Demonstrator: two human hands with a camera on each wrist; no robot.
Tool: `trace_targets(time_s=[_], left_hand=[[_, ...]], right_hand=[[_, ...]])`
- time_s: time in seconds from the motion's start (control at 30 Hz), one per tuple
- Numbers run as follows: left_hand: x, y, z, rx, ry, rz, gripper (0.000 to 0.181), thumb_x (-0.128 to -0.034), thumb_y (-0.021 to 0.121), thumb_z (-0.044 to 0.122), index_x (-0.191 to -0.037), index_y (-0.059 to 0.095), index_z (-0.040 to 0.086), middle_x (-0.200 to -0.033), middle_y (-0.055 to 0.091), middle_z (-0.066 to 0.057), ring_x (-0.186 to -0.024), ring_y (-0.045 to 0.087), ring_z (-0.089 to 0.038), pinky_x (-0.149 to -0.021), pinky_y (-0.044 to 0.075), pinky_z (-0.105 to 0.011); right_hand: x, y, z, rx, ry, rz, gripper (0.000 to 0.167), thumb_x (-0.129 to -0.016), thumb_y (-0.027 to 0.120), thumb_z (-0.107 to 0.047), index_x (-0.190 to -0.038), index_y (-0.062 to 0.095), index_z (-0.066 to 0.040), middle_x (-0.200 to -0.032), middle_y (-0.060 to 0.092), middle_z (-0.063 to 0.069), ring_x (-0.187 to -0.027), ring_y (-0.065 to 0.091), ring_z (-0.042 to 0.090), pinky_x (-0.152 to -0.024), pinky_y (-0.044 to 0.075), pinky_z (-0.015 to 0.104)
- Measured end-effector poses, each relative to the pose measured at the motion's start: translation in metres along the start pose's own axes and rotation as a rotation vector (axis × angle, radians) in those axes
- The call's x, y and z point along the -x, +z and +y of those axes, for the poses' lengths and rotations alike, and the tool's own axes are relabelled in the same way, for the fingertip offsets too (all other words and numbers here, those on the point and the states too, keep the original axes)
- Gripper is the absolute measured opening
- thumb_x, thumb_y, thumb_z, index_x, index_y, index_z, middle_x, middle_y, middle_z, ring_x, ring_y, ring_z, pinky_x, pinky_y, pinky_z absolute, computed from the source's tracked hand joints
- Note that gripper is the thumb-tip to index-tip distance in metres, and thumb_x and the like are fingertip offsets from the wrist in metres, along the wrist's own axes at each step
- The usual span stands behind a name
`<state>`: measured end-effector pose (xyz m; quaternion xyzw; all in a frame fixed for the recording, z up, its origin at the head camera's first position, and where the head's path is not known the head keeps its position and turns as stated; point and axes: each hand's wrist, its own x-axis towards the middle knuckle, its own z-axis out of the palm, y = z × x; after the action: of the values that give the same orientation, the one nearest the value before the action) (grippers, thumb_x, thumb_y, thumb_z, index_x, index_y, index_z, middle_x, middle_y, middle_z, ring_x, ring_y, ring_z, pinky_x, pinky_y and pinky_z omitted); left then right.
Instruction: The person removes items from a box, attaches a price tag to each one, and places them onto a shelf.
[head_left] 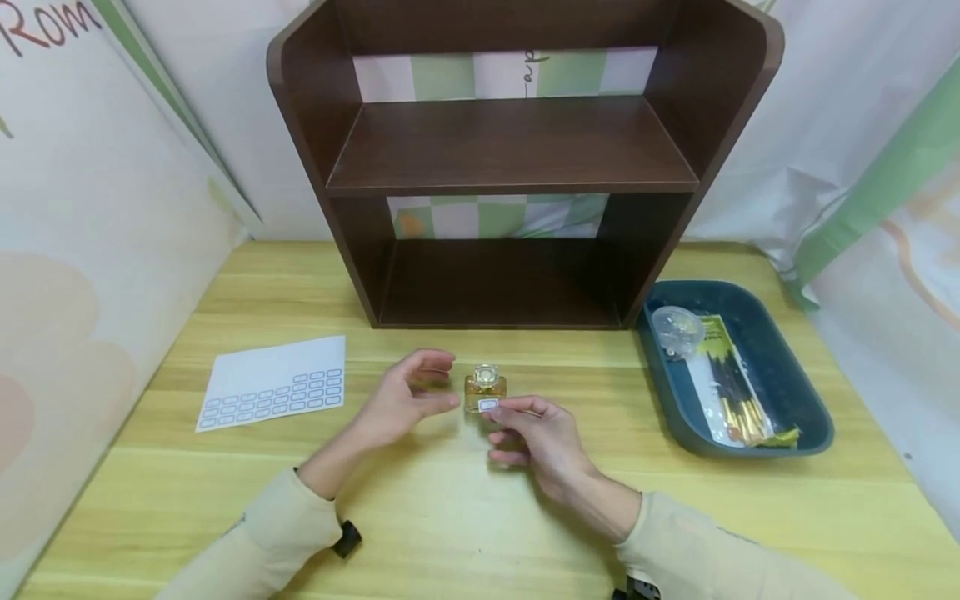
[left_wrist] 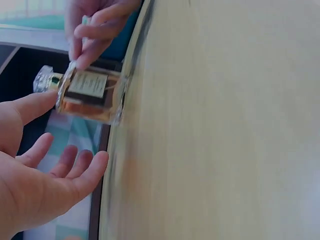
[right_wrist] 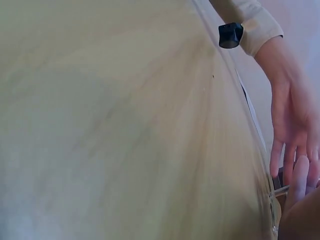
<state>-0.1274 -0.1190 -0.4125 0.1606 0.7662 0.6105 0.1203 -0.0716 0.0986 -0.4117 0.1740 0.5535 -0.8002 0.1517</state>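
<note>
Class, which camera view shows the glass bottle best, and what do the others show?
The left wrist view: the bottle appears largest there, its printed label visible. The head view shows it small, from above; the right wrist view catches only an edge.

Head view looks forward and down from above; closer, sideways-tilted wrist views share the left hand (head_left: pixel 399 404)

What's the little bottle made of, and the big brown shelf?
The bottle looks like shiny, clear glass, maybe plastic: amber colour shows through. The shelf seems to be smooth wood or wood-look board, since it's flat, dark brown and slightly glossy.
</note>
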Motion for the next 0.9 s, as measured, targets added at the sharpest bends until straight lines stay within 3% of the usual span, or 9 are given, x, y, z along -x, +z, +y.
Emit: trace_targets(time_s=[0.2, 0.4, 0.9], left_hand=[[-0.008, 0.011, -0.004, 0.016, 0.007, -0.094, 0.057, -0.0870, 0.074, -0.003, -0.139, 0.050, 0.001, -0.137, 0.054, -0.017, -0.121, 0.057, -0.035, -0.096, 0.053, -0.038], [-0.014, 0.015, -0.006, 0.014, 0.043, -0.133, 0.047, -0.0889, 0.068, -0.008, -0.134, 0.055, -0.001, -0.130, 0.060, -0.019, -0.115, 0.062, -0.036, -0.094, 0.054, -0.036], [-0.014, 0.015, -0.005, -0.067, 0.074, -0.142, 0.037, -0.0896, 0.071, -0.004, -0.125, 0.063, 0.002, -0.119, 0.066, -0.016, -0.107, 0.066, -0.031, -0.091, 0.055, -0.031]], right_hand=[[-0.001, 0.003, 0.004, -0.018, 0.005, 0.009, 0.018, -0.091, 0.067, 0.002, -0.109, 0.066, 0.001, -0.107, 0.071, 0.022, -0.070, 0.070, 0.018, -0.065, 0.061, 0.033], [-0.001, 0.003, 0.005, -0.034, -0.006, 0.015, 0.019, -0.091, 0.068, 0.001, -0.110, 0.066, 0.001, -0.106, 0.072, 0.020, -0.071, 0.071, 0.018, -0.066, 0.061, 0.033], [-0.003, 0.006, 0.004, -0.057, 0.003, 0.042, 0.017, -0.091, 0.068, 0.001, -0.109, 0.067, 0.002, -0.105, 0.072, 0.021, -0.070, 0.071, 0.019, -0.066, 0.061, 0.033]])
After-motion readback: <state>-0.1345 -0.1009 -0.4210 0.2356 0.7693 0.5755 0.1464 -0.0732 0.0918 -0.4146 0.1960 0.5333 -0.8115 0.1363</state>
